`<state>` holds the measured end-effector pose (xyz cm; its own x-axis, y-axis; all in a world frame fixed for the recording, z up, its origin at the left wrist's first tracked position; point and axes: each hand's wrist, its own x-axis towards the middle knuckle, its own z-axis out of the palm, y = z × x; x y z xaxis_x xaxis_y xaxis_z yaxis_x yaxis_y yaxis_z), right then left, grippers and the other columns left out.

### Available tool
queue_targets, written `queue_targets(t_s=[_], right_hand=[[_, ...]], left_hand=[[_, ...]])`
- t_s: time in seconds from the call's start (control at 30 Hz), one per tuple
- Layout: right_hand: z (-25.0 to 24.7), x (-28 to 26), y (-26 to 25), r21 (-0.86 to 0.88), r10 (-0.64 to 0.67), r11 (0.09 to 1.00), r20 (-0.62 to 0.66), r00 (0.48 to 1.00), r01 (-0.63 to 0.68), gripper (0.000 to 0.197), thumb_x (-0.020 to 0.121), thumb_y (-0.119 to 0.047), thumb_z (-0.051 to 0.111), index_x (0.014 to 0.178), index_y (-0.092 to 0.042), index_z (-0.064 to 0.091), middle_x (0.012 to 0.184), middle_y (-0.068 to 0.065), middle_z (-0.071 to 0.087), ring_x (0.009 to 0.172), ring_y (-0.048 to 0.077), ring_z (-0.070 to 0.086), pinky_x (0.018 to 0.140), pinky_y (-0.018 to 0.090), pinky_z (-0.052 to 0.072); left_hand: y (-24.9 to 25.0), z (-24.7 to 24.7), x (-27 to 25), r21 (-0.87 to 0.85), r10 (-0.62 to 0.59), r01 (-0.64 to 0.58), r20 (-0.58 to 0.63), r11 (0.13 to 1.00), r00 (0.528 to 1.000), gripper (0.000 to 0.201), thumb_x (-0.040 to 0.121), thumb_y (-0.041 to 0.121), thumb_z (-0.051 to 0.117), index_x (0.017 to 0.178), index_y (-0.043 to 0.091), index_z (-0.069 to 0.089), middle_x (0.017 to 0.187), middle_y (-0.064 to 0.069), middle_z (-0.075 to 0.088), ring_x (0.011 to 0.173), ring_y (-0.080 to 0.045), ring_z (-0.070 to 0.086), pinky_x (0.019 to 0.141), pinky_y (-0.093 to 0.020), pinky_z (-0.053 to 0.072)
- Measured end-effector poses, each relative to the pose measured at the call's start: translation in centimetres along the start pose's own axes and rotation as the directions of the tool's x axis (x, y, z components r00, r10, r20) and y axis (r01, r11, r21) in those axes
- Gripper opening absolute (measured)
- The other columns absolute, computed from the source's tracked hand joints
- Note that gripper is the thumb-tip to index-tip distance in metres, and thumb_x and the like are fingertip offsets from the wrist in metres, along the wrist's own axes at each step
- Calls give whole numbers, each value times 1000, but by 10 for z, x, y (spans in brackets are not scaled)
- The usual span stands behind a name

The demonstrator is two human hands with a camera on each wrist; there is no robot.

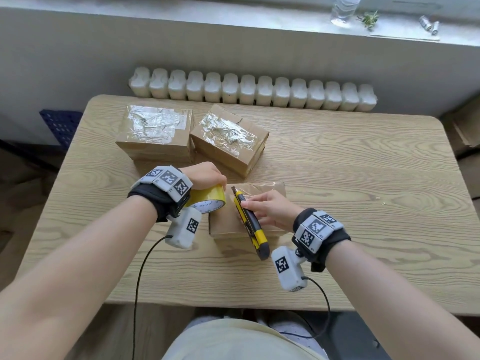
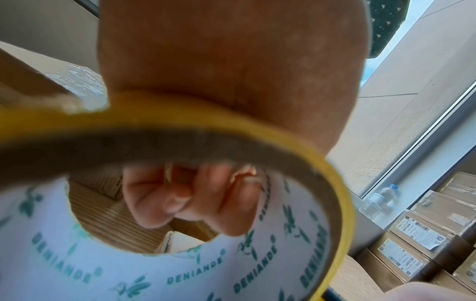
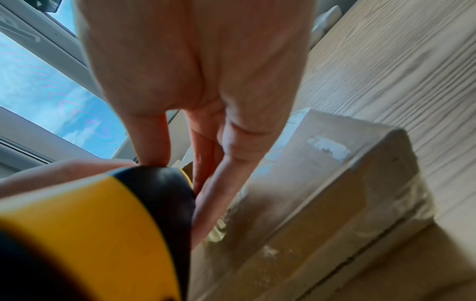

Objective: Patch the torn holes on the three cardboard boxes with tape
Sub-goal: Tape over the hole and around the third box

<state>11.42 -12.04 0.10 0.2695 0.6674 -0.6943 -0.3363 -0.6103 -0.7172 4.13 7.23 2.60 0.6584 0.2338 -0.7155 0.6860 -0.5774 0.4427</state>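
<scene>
two taped boxes [image 1: 155, 133] [image 1: 230, 139] block the table's [image 1: 363, 190] far left, the near box [image 1: 259, 211] fills its centre, and the right half lies open.

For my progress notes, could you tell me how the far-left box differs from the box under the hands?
The far-left box lies untouched, square to the table edge; the near box lies under the right hand holding the utility knife. Far-left's tape is crinkled and finished; near's runs to the tape roll the left hand grips. Both are brown cardboard.

We see a light wood-grain table [image 1: 363, 178] bearing three cardboard boxes: two taped ones [image 1: 155, 133] [image 1: 230, 139] at the back, a third [image 1: 226, 224] nearer us.
</scene>
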Motion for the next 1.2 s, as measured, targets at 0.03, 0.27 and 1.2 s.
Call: queue_targets(t_s=[0.03, 0.27, 1.2], right_hand=[[0, 0, 0, 9, 8, 1000, 1, 1000, -8, 30, 89, -19, 63, 108, 4, 64, 98, 20, 66, 90, 28, 65, 91, 45, 52], [6, 0, -2, -65, 45, 997, -8, 999, -45, 30, 89, -20, 65, 107, 4, 63, 96, 20, 66, 78, 23, 65, 72, 31, 57], [-72, -33, 38, -443, -293, 896, -571, 767, 12, 25, 84, -25, 70, 105, -13, 65, 96, -1, 64, 90, 17, 61, 82, 29, 48]], left_hand=[[0, 0, 0, -5, -2, 2, 2, 1000, 1000, 30, 92, 28, 49, 97, 12, 74, 111, -12, 65, 89, -22, 56, 73, -28, 44], [2, 4, -3, -22, -22, 21, -18, 1000, 1000, 34, 91, 27, 50, 98, 4, 73, 91, -9, 62, 73, -19, 51, 61, -25, 40], [-13, 13, -37, -64, 94, -108, -183, 992, 978, 26, 94, 16, 46, 99, 11, 71, 105, -3, 58, 100, -17, 50, 81, -27, 34]])
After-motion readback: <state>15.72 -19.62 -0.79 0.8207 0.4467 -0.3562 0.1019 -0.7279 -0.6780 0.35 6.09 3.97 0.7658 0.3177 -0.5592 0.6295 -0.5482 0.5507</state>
